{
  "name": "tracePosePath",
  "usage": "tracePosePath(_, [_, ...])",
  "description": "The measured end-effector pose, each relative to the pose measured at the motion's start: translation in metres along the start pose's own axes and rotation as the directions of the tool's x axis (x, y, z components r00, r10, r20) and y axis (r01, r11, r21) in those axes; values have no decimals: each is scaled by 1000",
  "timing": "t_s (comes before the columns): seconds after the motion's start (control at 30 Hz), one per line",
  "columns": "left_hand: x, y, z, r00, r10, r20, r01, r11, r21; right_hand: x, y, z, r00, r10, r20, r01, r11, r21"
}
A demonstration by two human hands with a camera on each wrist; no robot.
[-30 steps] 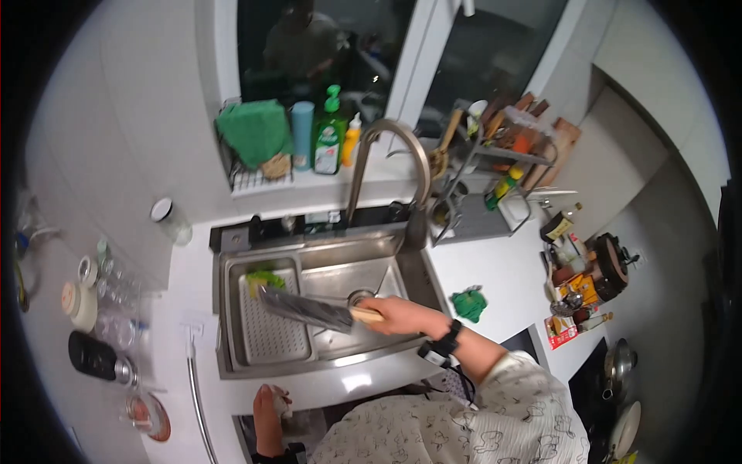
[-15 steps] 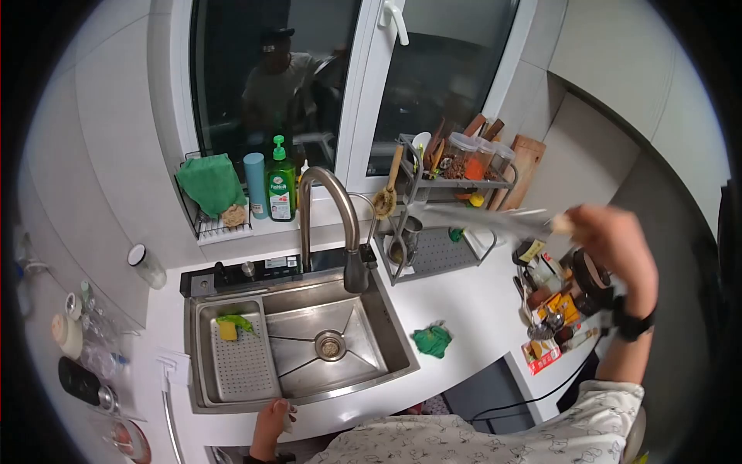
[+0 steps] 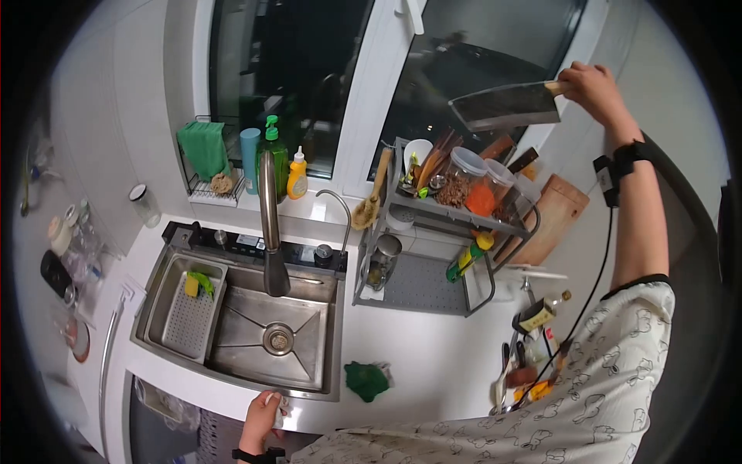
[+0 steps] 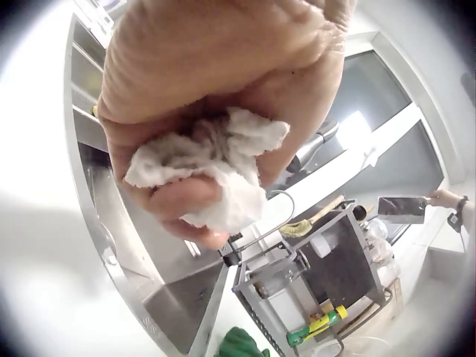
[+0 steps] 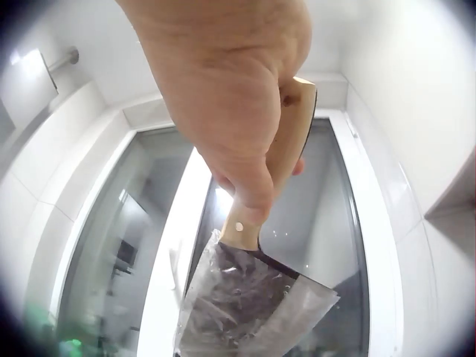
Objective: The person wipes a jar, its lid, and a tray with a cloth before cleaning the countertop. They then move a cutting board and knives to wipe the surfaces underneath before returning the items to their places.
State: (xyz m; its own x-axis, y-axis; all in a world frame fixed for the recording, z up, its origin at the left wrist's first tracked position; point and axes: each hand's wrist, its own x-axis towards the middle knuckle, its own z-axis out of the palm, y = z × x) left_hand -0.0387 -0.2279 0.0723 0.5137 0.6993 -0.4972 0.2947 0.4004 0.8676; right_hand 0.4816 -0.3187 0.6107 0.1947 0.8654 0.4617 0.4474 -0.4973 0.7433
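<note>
High in front of the window, my right hand (image 3: 595, 94) grips a cleaver (image 3: 506, 110) by its wooden handle. The blade points left, above the upper shelf of the rack (image 3: 456, 216). Seen from the right wrist, fingers and thumb wrap the pale handle (image 5: 294, 134), and the dark blade (image 5: 249, 297) has a crinkled, see-through, film-like surface. My left hand (image 3: 261, 417) is low at the counter's front edge, just below the sink (image 3: 309, 387). In the left wrist view its curled fingers hold a crumpled white tissue (image 4: 216, 167).
Jars (image 3: 468, 166) and utensils fill the rack's upper shelf; a wooden board (image 3: 560, 213) leans beside it. A green cloth (image 3: 366, 381) lies on the counter. The tall faucet (image 3: 270, 216) arches over the sink, whose colander tray (image 3: 185, 321) holds a yellow piece and green leaf.
My right hand has carried the cleaver from over the sink to the right, then up in front of the window. My left hand stays low with the tissue. The head view has shifted.
</note>
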Motion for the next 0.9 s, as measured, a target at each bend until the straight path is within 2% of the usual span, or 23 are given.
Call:
tracePosePath(0.07, [-10,-6,14,1000,4,-12,-5,997,-77,18,-9,30,999,-4,-43,5,1000,23])
tracePosePath(0.13, [-22,0,19,995,-85,-59,75,986,-150,36,-14,48,1000,-13,16,11,996,86])
tracePosePath(0.2, [-17,-6,19,990,-112,-82,98,983,-154,49,-19,65,999,-30,26,26,990,139])
tracePosePath(0.27, [-6,-14,16,992,-86,-97,80,995,-65,52,-21,71,998,-49,50,40,984,174])
tracePosePath(0.33, [8,-11,16,995,-66,-71,62,996,-58,58,-26,72,987,-69,143,25,958,285])
tracePosePath(0.37, [14,-6,16,996,-44,-74,41,998,-39,63,-29,66,969,-69,237,-9,949,316])
tracePosePath(0.43, [24,14,17,997,-2,-73,2,1000,2,70,-34,67,963,-79,259,-9,946,324])
tracePosePath(0.5, [38,8,11,999,1,-39,-2,1000,-16,72,-37,63,951,-52,304,-54,942,332])
tracePosePath(0.6, [52,19,8,1000,6,-1,-6,1000,-14,82,-44,60,944,-105,314,16,961,276])
tracePosePath(0.67, [61,22,3,999,31,-7,-31,995,98,82,-50,53,945,-111,308,22,960,278])
tracePosePath(0.73, [67,26,2,1000,14,11,-14,999,38,84,-59,46,948,-112,297,27,961,276])
tracePosePath(0.9, [83,28,2,999,36,27,-36,999,-8,102,-74,50,924,-263,279,179,939,293])
